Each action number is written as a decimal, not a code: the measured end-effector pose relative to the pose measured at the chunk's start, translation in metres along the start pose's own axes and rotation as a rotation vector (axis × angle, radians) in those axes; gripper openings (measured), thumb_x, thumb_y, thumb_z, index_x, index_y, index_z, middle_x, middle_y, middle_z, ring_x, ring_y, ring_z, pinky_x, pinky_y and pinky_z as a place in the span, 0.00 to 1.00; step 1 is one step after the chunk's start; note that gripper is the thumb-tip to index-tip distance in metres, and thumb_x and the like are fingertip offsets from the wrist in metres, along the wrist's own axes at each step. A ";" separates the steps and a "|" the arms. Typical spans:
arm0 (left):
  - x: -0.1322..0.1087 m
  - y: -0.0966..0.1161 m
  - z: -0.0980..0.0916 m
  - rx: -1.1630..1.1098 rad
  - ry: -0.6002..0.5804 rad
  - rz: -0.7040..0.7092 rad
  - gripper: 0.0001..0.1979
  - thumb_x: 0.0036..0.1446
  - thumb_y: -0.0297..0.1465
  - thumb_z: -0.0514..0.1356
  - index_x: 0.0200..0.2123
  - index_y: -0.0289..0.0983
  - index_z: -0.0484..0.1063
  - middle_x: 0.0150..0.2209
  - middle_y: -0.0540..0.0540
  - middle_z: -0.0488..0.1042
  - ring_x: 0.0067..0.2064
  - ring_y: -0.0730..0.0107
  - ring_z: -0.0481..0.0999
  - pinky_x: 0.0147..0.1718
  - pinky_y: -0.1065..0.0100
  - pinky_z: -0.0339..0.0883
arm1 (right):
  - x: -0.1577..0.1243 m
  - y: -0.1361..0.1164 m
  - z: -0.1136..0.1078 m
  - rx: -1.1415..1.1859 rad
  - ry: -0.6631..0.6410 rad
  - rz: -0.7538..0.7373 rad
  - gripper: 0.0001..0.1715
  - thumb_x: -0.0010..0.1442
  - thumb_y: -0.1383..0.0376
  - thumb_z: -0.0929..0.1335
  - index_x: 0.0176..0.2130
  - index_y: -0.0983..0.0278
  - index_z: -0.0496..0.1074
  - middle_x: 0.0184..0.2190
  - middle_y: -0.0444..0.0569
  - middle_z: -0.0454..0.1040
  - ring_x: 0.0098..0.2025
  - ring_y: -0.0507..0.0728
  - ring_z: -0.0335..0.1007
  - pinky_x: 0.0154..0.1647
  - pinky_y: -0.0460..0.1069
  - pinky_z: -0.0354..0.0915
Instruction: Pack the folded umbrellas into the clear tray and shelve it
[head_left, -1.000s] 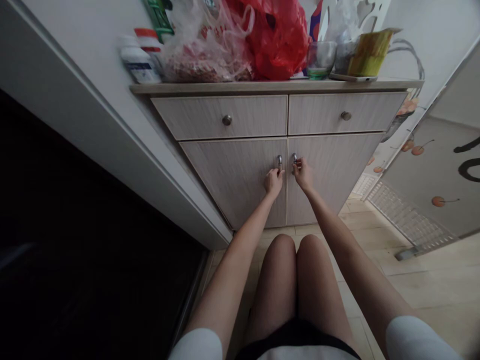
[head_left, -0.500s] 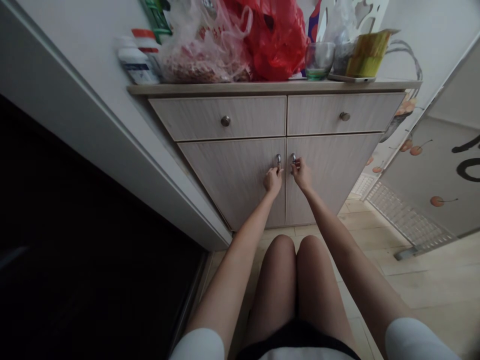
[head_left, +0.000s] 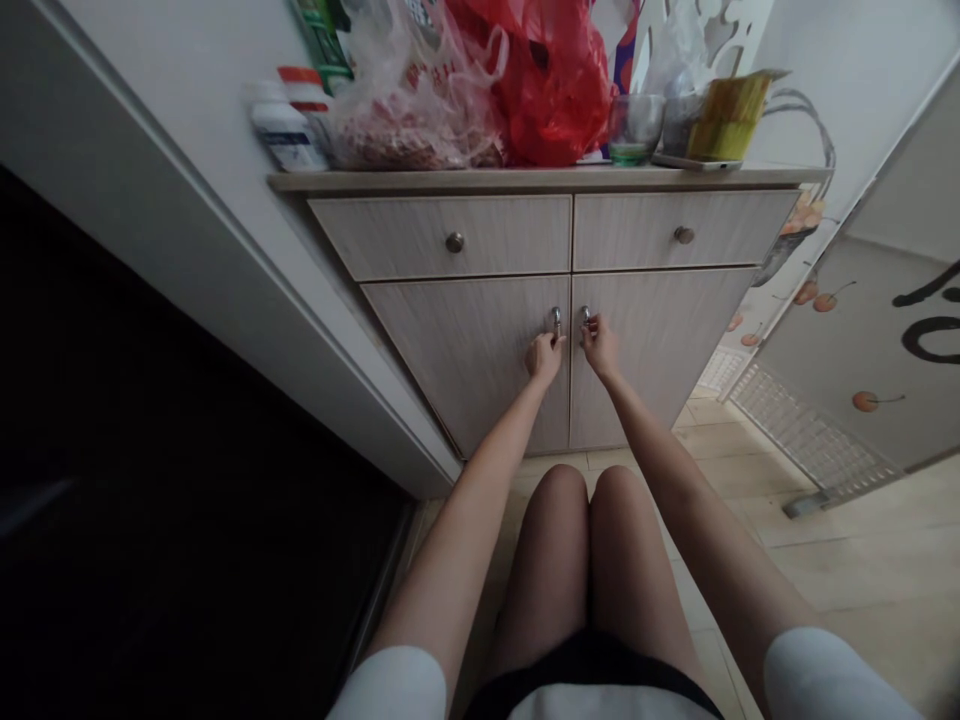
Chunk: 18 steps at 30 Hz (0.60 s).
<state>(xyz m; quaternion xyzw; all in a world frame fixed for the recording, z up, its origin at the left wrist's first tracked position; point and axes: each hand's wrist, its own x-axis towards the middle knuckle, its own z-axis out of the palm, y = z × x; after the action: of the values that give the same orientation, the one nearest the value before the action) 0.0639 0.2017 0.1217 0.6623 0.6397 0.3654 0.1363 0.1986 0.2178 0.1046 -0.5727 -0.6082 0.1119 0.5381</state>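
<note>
Both my hands are at the metal handles of a pale wood-grain cabinet. My left hand (head_left: 545,357) is closed on the lower part of the left door handle (head_left: 556,316). With its fingers pinched, my right hand (head_left: 601,346) grips the right door handle (head_left: 586,314). The left cabinet door (head_left: 457,350) and the right cabinet door (head_left: 667,330) stand closed, a thin seam between them. Above the doors are a left drawer (head_left: 390,235) and a right drawer (head_left: 637,230), each closed and fitted with a round knob.
On the cabinet top (head_left: 420,181) stand a white bottle (head_left: 289,135), a clear plastic bag (head_left: 412,120), a red plastic bag (head_left: 559,110), a glass (head_left: 635,130) and a yellow packet (head_left: 724,125). A white wall borders the left side; a panel with cherry pictures (head_left: 840,370) stands at right.
The view has shifted slightly. Both hands remain at the handles, and the doors look just as closed as before.
</note>
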 end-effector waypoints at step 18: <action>-0.056 0.009 -0.071 -0.525 -0.072 -0.134 0.40 0.57 0.67 0.30 0.15 0.41 0.53 0.14 0.49 0.53 0.18 0.73 0.58 0.19 0.68 0.49 | -0.046 -0.067 -0.087 0.659 -0.354 0.397 0.43 0.53 0.23 0.50 0.21 0.57 0.43 0.16 0.36 0.40 0.16 0.47 0.36 0.16 0.47 0.40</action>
<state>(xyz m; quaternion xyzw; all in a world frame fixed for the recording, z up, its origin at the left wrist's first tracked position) 0.0286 0.1270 0.1593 0.5729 0.5603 0.4852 0.3500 0.2176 0.1170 0.1651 -0.4478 -0.5010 0.4985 0.5477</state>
